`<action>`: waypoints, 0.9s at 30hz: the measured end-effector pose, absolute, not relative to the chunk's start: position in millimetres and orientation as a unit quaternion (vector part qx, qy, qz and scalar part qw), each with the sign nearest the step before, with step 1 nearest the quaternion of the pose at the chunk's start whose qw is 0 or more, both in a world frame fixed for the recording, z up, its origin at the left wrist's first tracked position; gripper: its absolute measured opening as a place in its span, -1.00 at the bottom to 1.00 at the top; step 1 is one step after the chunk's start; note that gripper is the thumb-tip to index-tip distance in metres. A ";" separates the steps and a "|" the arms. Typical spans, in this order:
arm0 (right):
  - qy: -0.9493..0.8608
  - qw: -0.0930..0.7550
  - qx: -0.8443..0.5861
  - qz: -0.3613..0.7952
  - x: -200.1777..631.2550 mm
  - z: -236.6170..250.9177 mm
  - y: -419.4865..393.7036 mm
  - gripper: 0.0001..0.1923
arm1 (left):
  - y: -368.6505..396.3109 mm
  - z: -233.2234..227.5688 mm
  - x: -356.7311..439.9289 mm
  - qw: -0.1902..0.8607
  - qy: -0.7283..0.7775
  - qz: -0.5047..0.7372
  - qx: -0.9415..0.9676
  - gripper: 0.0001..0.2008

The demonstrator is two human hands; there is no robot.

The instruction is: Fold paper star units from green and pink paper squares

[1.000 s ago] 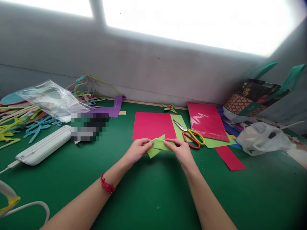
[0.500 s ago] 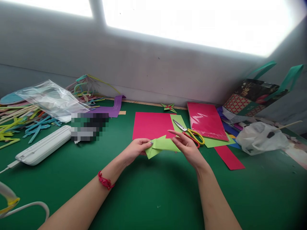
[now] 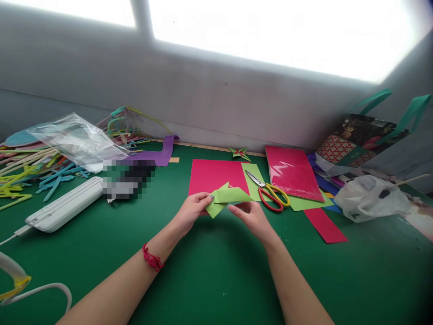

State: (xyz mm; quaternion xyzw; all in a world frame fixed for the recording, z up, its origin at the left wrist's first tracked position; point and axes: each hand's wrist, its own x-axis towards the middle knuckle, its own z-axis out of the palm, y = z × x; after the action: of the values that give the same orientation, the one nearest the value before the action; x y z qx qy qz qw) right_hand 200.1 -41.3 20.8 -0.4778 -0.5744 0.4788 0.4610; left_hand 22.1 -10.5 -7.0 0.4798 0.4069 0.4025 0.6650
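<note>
Pinching folded light-green paper (image 3: 227, 197) at its left end: left hand (image 3: 194, 207), thumb on top. Paper is held above green table (image 3: 216, 266), by near edge of red sheet (image 3: 218, 174). Right hand (image 3: 257, 220) has fingers curled at paper's right end, can't tell if gripping. Scissors (image 3: 266, 186) lie just beyond.

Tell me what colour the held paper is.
The held paper is light green, shown in the head view.

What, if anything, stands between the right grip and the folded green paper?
Nothing visible: the right grip is close beside the folded green paper, which the left grip pinches. The scissors lie farther off, not between.
</note>
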 end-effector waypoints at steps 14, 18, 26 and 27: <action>-0.453 0.602 -0.497 0.431 167.6 1.1 -40.3 -0.56 | -16.0 -1.2 29.3 0.646 0.421 0.411 0.486 -0.64; -0.453 0.617 -0.504 0.401 165.1 -12.5 -38.6 -0.62 | -17.8 -1.5 31.3 0.649 0.418 0.414 0.482 -0.63; -0.677 0.519 -0.470 0.225 181.5 -12.5 -37.1 -0.77 | -18.2 -1.7 30.0 0.659 0.410 0.421 0.470 -0.64; -0.701 0.503 -0.466 0.198 184.9 -12.0 -36.3 -0.77 | -18.2 -1.5 29.7 0.662 0.407 0.421 0.468 -0.65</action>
State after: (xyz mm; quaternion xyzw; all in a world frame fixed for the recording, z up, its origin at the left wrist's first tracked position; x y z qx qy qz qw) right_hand 184.9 -36.3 -12.0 -0.4658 -0.7006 0.1979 0.5030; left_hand 29.7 -18.2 -1.5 0.4678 0.4069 0.4215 0.6618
